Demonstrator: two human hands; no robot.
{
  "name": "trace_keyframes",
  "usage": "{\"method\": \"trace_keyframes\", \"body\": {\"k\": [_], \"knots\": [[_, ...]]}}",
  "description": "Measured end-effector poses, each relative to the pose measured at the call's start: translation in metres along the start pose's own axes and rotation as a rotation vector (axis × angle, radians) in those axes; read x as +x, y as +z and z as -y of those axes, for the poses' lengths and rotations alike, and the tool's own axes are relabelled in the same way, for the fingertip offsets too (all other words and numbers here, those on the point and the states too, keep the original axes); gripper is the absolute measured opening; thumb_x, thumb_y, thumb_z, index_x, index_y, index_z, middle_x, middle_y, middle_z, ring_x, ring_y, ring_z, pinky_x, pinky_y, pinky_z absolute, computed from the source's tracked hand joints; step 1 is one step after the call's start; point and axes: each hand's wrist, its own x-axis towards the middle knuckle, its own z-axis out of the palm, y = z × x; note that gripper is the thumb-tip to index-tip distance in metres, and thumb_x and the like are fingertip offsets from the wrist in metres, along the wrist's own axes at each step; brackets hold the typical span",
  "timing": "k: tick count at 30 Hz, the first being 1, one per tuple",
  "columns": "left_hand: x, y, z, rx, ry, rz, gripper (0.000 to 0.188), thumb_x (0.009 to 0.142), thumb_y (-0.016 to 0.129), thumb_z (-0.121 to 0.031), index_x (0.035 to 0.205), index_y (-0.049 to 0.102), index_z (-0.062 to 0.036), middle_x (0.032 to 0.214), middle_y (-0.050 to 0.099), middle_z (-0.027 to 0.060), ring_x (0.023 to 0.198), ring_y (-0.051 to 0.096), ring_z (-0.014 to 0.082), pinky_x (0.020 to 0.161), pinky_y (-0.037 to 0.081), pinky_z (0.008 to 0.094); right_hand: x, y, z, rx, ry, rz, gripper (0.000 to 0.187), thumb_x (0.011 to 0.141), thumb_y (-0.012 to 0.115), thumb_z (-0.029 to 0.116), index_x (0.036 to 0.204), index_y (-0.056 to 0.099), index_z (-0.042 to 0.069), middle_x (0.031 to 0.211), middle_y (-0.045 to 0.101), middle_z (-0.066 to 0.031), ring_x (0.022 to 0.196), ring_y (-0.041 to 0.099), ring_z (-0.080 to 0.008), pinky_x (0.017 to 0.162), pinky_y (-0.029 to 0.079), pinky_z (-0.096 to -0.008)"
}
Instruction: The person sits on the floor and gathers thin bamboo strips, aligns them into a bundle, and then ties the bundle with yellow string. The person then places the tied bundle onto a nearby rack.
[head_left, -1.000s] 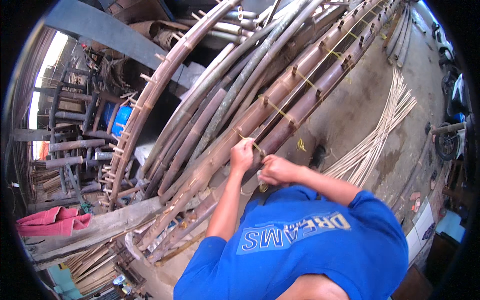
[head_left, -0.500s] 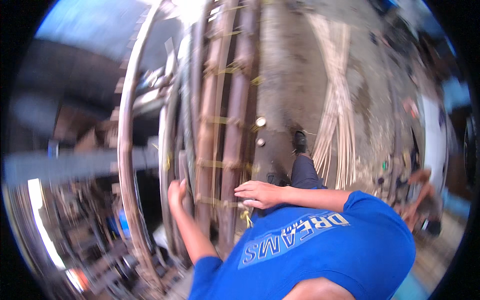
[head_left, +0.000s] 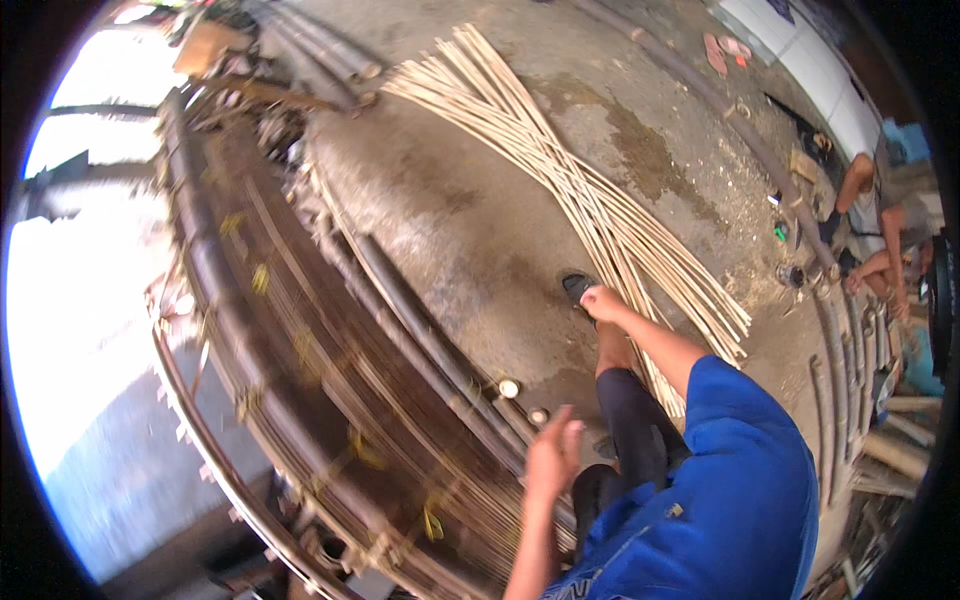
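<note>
My left hand [head_left: 553, 455] is raised near my body, slightly blurred, its fingers apart and nothing visible in it. Beneath and beside it are the long dark bamboo poles [head_left: 425, 340]. My right hand [head_left: 600, 302] hangs in front of my leg with its fingers curled in, and nothing shows in it. It partly overlaps my dark shoe [head_left: 577, 287] in the picture. On the floor just beyond lies a fan of pale split-bamboo strips [head_left: 575, 185], crossing near the middle. To the left stands a long bamboo frame [head_left: 285, 405], its poles bound with yellow ties.
Another long pole [head_left: 700, 85] lies across the floor at the right. A person with bare legs [head_left: 858, 185] sits at the far right, near short bamboo lengths [head_left: 835, 400]. More thick poles [head_left: 315, 45] lie at the far left. Pink sandals [head_left: 715, 52] rest by the tiled ledge.
My view has swung right, and the bamboo frame now slants along the left. Both hands have come away from the tied poles; my right hand has moved out over the floor.
</note>
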Motion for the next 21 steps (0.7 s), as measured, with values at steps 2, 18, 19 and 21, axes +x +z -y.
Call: {"method": "trace_keyframes", "body": {"k": [2,18,19,21], "knots": [[0.07,0.066,0.019,-0.133,0.093,0.2,0.051,0.1,0.055,-0.037,0.139,0.052,-0.004,0.137,0.053,0.0275,0.131,0.049,0.0393,0.109,0.039,0.043,0.09,-0.016,-0.016,-0.078,0.179,-0.078,0.023,0.09,0.057,0.025,0.098,0.074,0.011,0.098,0.072,-0.0148,0.092,0.069,-0.0334,0.081,0.053,-0.0439],[0.26,0.149,0.022,0.096,-0.112,0.451,0.053,0.089,0.067,-0.049,0.138,0.053,-0.0341,0.156,0.01,0.028,0.137,0.018,0.055,0.112,0.023,0.0606,0.368,-0.095,-0.147,-0.673,0.335,-0.416,0.028,0.095,0.052,0.016,0.117,0.066,0.008,0.095,0.071,-0.017,0.099,0.066,-0.0352,0.091,0.048,-0.0454],[0.258,0.148,0.024,0.086,-0.162,0.481,0.053,0.089,0.066,-0.05,0.139,0.053,-0.0349,0.157,0.01,0.0273,0.137,0.018,0.0551,0.112,0.023,0.0605,0.352,-0.098,-0.131,-0.447,0.274,-0.455,0.027,0.096,0.053,0.02,0.116,0.066,0.009,0.093,0.07,-0.0167,0.093,0.067,-0.0342,0.085,0.049,-0.0449],[0.253,0.147,0.026,0.05,-0.252,0.533,0.053,0.09,0.064,-0.053,0.139,0.052,-0.0365,0.157,0.01,0.0258,0.137,0.018,0.0555,0.112,0.024,0.0603,0.308,-0.114,-0.087,-0.175,0.104,-0.545,0.027,0.096,0.057,0.027,0.112,0.066,0.008,0.088,0.069,-0.0162,0.08,0.067,-0.0325,0.073,0.051,-0.0436]]}}
